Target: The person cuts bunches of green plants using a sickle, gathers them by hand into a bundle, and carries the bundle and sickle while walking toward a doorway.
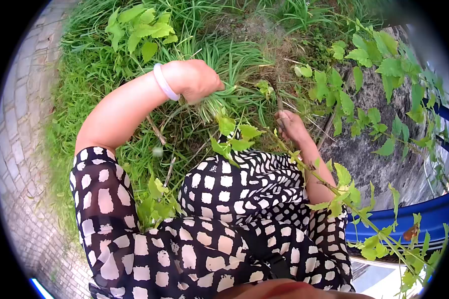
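Note:
My left hand (pixel 197 82), with a pale bangle (pixel 164 82) on its wrist, is closed around a bunch of long grassy leaves (pixel 214 108). Their pale ends stick out below the fist, and they look like chives. To the right, my right hand (pixel 290 124) is closed on the handle of a thin tool (pixel 279 102). The tool points away into the plants, where its far end is hidden, so its kind does not show. Between the hands lie more green blades (pixel 249 92) and some dry stalks.
A leafy branch (pixel 366 219) crosses on the right, in front of my right forearm. Beyond it are a grey rough slab (pixel 374 139) and a blue curved rim (pixel 409 219). Brick paving (pixel 22 114) runs along the left. Taller leafy shoots (pixel 142 30) rise at the upper left.

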{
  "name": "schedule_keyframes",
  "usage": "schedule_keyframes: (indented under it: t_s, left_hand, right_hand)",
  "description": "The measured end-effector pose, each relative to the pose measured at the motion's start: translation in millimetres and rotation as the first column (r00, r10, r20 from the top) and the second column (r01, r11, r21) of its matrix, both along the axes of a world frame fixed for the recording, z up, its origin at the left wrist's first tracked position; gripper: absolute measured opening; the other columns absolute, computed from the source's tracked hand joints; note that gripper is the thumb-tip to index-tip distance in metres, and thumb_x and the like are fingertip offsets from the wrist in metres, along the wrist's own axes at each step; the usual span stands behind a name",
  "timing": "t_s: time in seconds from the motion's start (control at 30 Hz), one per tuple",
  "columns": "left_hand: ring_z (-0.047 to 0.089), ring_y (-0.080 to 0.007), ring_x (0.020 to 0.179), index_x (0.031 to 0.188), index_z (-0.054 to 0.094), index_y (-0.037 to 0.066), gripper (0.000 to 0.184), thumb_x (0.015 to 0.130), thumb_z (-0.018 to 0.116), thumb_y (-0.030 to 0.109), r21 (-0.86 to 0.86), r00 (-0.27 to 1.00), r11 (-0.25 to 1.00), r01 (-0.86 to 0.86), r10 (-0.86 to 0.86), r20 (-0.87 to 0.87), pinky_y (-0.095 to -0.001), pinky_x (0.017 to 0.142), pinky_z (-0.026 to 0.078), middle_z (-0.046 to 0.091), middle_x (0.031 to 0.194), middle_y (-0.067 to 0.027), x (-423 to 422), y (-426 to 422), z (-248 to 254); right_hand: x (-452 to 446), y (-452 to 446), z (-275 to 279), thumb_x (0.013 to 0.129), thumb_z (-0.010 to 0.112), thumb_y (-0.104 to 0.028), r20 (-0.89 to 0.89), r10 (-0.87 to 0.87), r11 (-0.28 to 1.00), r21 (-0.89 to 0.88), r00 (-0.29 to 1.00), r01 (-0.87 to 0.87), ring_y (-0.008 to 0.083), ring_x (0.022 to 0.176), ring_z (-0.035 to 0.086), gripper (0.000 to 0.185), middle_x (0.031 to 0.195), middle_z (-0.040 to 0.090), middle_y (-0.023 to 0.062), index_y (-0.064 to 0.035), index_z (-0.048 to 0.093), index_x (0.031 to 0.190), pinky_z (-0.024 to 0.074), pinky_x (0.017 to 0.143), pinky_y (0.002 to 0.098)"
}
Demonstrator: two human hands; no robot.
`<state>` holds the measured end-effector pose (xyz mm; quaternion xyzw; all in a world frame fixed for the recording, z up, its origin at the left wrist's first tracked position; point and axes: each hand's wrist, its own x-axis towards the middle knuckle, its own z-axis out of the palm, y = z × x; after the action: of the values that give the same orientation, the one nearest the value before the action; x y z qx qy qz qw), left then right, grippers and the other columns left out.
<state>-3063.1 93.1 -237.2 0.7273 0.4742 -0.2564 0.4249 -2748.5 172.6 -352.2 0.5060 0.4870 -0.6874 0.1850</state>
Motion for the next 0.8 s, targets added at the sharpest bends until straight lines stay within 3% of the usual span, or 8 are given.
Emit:
schedule_keyframes:
  t_s: [0.13,0.23,0.27,0.33,0.37,0.43,0.5,0.8]
  left_hand:
    - [0.06,-0.0319,0.087,0.115,0.052,0.002,0.067,0.052,0.074,0.005,-0.257,0.884,0.905,-0.338,0.399,0.244,-0.0383,0.081,0.046,0.063,0.092,-0.017,-30.9,2.1,49.9]
    - [0.058,-0.0262,0.093,0.119,0.048,0.0,0.076,0.049,0.077,0.005,-0.1,0.656,0.736,-0.669,0.649,0.385,-0.037,0.085,0.046,0.06,0.106,-0.0165,-99.6,-27.6,70.3]
    - [0.059,-0.0202,0.09,0.113,0.052,0.001,0.061,0.055,0.071,-0.002,0.08,0.538,0.548,-0.832,0.765,0.355,-0.0318,0.085,0.048,0.062,0.099,-0.0104,-109.1,-44.0,92.6]
    - [0.057,-0.0195,0.099,0.112,0.057,0.001,0.05,0.064,0.072,0.006,-0.194,-0.181,-0.083,-0.977,0.806,0.563,-0.0324,0.087,0.047,0.059,0.111,-0.0086,-162.9,-103.9,84.3]
    - [0.059,-0.0198,0.097,0.107,0.06,-0.001,0.042,0.068,0.071,0.012,0.334,-0.032,-0.245,-0.91,0.846,0.532,-0.0316,0.084,0.048,0.062,0.104,-0.0087,-166.6,-113.8,87.1]
    - [0.061,-0.0212,0.086,0.099,0.062,-0.002,0.032,0.073,0.067,0.015,-0.045,-0.39,-0.514,-0.857,0.588,0.708,-0.0315,0.076,0.051,0.064,0.095,-0.0108,-203.0,-155.3,80.7]
    - [0.062,-0.022,0.08,0.097,0.062,-0.002,0.029,0.074,0.067,0.015,-0.393,-0.592,-0.585,-0.71,0.193,0.782,-0.0325,0.072,0.052,0.064,0.092,-0.0118,-208.3,-173.6,68.2]
    - [0.062,-0.0217,0.078,0.092,0.063,-0.004,0.028,0.073,0.068,0.015,-0.369,-0.639,-0.612,-0.699,0.303,0.707,-0.0327,0.07,0.051,0.065,0.088,-0.0131,-174.1,-212.3,33.6]
  right_hand:
    - [9.6,1.7,-14.3,0.095,0.043,-0.028,-0.123,-0.378,0.918,0.081,0.918,0.389,0.0099,0.044,0.048,0.025,0.064,0.055,0.003,-0.0055,0.054,0.092,0.0389,0.039,0.022]
    - [37.9,23.7,6.3,0.095,0.043,-0.029,-0.084,-0.506,0.824,0.244,0.858,0.51,0.0096,0.045,0.049,0.025,0.064,0.055,0.0025,-0.0063,0.053,0.089,0.0386,0.04,0.0215]
    - [52.6,27.2,6.6,0.095,0.041,-0.028,-0.068,-0.514,0.817,0.264,0.855,0.513,0.01,0.042,0.048,0.027,0.062,0.055,0.0035,-0.0045,0.053,0.09,0.0375,0.037,0.0223]
    - [66.3,22.3,27.8,0.095,0.041,-0.028,-0.029,-0.497,0.842,0.226,0.867,0.49,0.0109,0.042,0.048,0.027,0.063,0.054,0.004,-0.0037,0.053,0.091,0.0371,0.037,0.0224]
    - [68.0,18.8,38.6,0.096,0.04,-0.027,0.003,-0.481,0.859,0.199,0.877,0.471,0.0117,0.042,0.048,0.027,0.063,0.054,0.0048,-0.0034,0.053,0.092,0.0372,0.037,0.0225]
    - [77.6,0.9,44.6,0.096,0.039,-0.025,-0.056,-0.626,0.777,0.04,0.778,0.628,0.0136,0.043,0.049,0.026,0.065,0.054,0.0073,-0.0027,0.052,0.093,0.0374,0.037,0.0233]
    - [83.5,-6.1,47.3,0.096,0.037,-0.024,-0.025,-0.705,0.709,-0.058,0.709,0.703,0.0159,0.044,0.05,0.025,0.066,0.055,0.0102,-0.0021,0.05,0.097,0.0389,0.037,0.0256]
    - [10.3,22.4,94.1,0.094,0.045,-0.027,-0.282,-0.585,0.775,0.081,0.76,0.626,0.0119,0.049,0.05,0.032,0.066,0.056,0.0051,-0.0003,0.06,0.099,0.0397,0.042,0.0227]
